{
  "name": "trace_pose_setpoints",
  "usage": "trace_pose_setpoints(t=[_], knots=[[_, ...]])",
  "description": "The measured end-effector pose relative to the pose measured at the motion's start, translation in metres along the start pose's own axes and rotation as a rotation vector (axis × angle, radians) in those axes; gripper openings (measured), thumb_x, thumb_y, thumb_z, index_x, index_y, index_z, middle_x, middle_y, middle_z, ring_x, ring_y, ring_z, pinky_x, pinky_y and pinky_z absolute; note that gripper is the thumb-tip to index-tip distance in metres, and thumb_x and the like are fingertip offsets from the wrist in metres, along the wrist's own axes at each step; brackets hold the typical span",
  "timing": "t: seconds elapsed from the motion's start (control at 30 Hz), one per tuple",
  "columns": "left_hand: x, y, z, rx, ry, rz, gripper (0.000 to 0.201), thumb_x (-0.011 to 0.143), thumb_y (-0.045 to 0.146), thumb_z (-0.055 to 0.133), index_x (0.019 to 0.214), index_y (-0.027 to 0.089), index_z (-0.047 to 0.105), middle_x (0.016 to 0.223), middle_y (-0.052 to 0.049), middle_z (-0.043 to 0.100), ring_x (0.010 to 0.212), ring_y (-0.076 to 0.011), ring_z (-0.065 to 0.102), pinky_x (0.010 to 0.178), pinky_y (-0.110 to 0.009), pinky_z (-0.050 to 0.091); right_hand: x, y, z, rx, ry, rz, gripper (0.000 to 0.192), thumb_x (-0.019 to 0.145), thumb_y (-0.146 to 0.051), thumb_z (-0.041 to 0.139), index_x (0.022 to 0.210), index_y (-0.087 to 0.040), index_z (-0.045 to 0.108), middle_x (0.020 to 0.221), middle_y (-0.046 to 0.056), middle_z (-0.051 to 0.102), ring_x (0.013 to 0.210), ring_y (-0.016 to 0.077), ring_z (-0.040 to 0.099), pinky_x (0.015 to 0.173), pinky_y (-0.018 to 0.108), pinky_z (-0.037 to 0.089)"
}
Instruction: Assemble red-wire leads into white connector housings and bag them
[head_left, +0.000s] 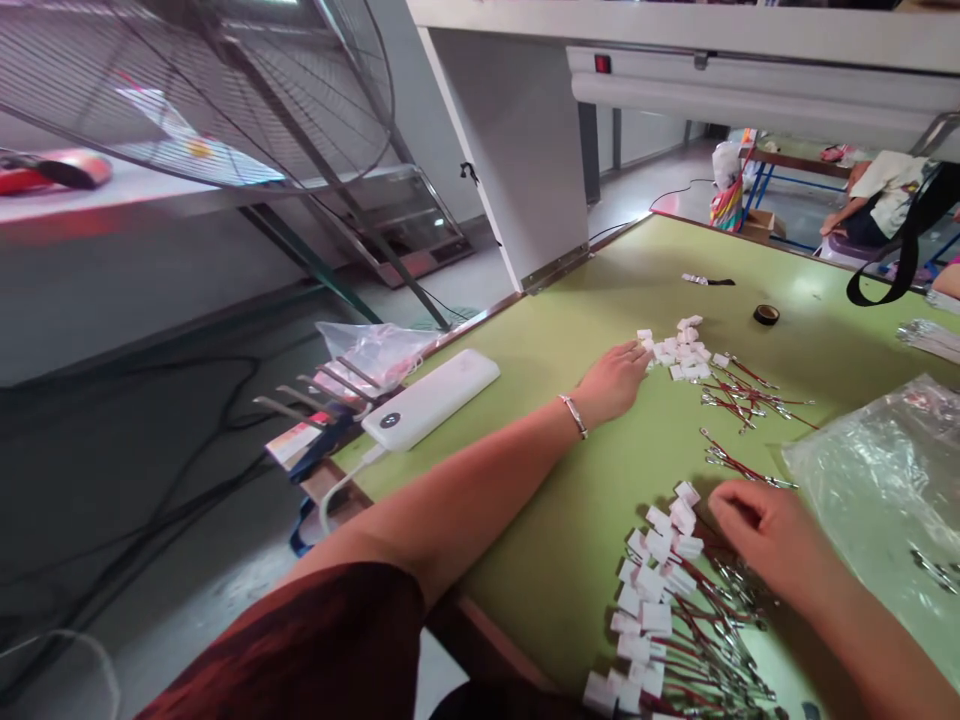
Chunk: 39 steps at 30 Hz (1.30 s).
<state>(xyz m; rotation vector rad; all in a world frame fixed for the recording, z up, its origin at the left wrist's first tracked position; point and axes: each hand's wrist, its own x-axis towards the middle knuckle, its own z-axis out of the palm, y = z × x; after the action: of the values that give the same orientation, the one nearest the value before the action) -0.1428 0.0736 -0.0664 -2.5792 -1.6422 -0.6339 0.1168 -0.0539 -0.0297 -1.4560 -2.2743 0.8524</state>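
My left hand [613, 383] reaches out over the green table, fingers stretched toward a loose pile of white plastic connector housings [686, 350]. Its fingertips touch the near edge of the pile, and the thumb is hidden. Closer to me, my right hand [769, 535] is curled, thumb and fingers together; what they hold, if anything, is hidden. Beside and beneath it lies a row of white connectors with dark red wires [652, 580] and metal terminals. Loose red wires with metal ends [742, 395] lie right of the housing pile, and a smaller bunch [739, 465] rests just beyond my right hand.
A white power bank [431, 400] with a cable lies at the table's left edge. Clear plastic bag [885, 480] covers the right side. Black tape roll [766, 315] sits farther back. A large fan [225, 90] stands at left; another person [885, 195] sits in the background.
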Motion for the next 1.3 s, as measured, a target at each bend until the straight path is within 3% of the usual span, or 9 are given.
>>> trace_pose_setpoints(t=[0.13,0.23,0.33,0.5,0.57,0.7,0.8,1.0,1.3], knots=[[-0.006,0.012,0.001,0.022,0.025,0.026,0.021,0.092,0.016,0.048,0.102,0.016,0.067,0.109,-0.01,0.068,0.11,-0.0243,0.055,0.097,-0.04,0.043,0.012,0.028,-0.001,-0.328,0.331,0.046,0.022,0.088,-0.037,0.048,0.087,-0.022,0.065,0.089,0.003,0.066,0.071,0.0174,0.06,0.061,0.03,0.042],[-0.01,0.023,-0.001,-0.032,0.022,-0.005,0.014,0.088,0.02,0.058,0.095,0.016,0.069,0.096,-0.009,0.069,0.1,-0.0244,0.057,0.092,-0.038,0.044,0.016,0.039,0.005,-0.531,0.331,0.05,0.025,0.092,-0.035,0.043,0.091,-0.023,0.065,0.095,0.004,0.062,0.069,0.0172,0.059,0.056,0.03,0.039],[-0.011,0.026,0.002,-0.166,0.033,-0.036,0.023,0.081,0.023,0.068,0.104,0.017,0.068,0.093,-0.008,0.067,0.093,-0.0226,0.056,0.088,-0.037,0.045,0.016,0.041,0.008,-0.525,0.35,0.006,0.026,0.093,-0.03,0.04,0.085,-0.021,0.063,0.09,0.004,0.061,0.069,0.0169,0.058,0.058,0.03,0.04],[-0.012,0.029,0.001,-0.389,0.008,-0.14,0.014,0.073,0.02,0.074,0.086,0.016,0.07,0.083,-0.005,0.064,0.082,-0.0187,0.057,0.079,-0.033,0.047,0.014,0.036,0.0,-0.293,0.478,-0.086,0.021,0.088,-0.033,0.047,0.079,-0.021,0.06,0.085,0.004,0.062,0.071,0.0162,0.058,0.066,0.03,0.043],[-0.014,0.036,-0.004,-0.602,-0.013,-0.259,0.011,0.074,0.015,0.071,0.084,0.015,0.068,0.077,-0.002,0.063,0.073,-0.0146,0.057,0.072,-0.029,0.047,0.012,0.031,-0.002,-0.206,0.464,-0.069,0.018,0.085,-0.034,0.05,0.078,-0.021,0.059,0.079,0.003,0.062,0.068,0.0158,0.057,0.064,0.029,0.043],[-0.019,0.056,-0.015,-1.262,-0.175,-0.536,0.004,0.081,0.015,0.066,0.084,0.013,0.065,0.066,0.0,0.063,0.057,-0.0082,0.055,0.06,-0.023,0.045,0.006,0.02,-0.001,-0.018,0.376,0.08,0.017,0.081,-0.038,0.053,0.077,-0.022,0.058,0.061,-0.002,0.059,0.054,0.0144,0.051,0.056,0.028,0.04],[-0.024,0.068,-0.02,-1.577,-0.259,-0.61,0.006,0.081,0.014,0.068,0.085,0.011,0.065,0.067,-0.002,0.066,0.054,-0.0056,0.055,0.056,-0.02,0.042,0.003,0.013,0.002,0.184,0.285,0.129,0.019,0.081,-0.038,0.051,0.083,-0.021,0.059,0.059,-0.002,0.057,0.052,0.0132,0.048,0.051,0.026,0.037],[-0.032,0.08,-0.022,-1.717,-0.374,-0.53,0.021,0.075,0.02,0.076,0.093,0.012,0.07,0.068,-0.001,0.067,0.055,-0.0055,0.056,0.053,-0.02,0.037,0.001,0.001,0.001,0.36,0.123,0.168,0.028,0.085,-0.044,0.05,0.071,-0.021,0.056,0.051,-0.006,0.042,0.05,0.0104,0.037,0.05,0.024,0.031],[-0.032,0.079,-0.021,-1.708,-0.38,-0.499,0.022,0.074,0.026,0.077,0.092,0.013,0.071,0.068,-0.002,0.066,0.056,-0.0056,0.054,0.052,-0.021,0.034,-0.002,0.002,-0.002,0.426,0.093,0.187,0.031,0.087,-0.048,0.05,0.074,-0.021,0.058,0.05,-0.004,0.054,0.054,0.0128,0.048,0.059,0.025,0.038]])
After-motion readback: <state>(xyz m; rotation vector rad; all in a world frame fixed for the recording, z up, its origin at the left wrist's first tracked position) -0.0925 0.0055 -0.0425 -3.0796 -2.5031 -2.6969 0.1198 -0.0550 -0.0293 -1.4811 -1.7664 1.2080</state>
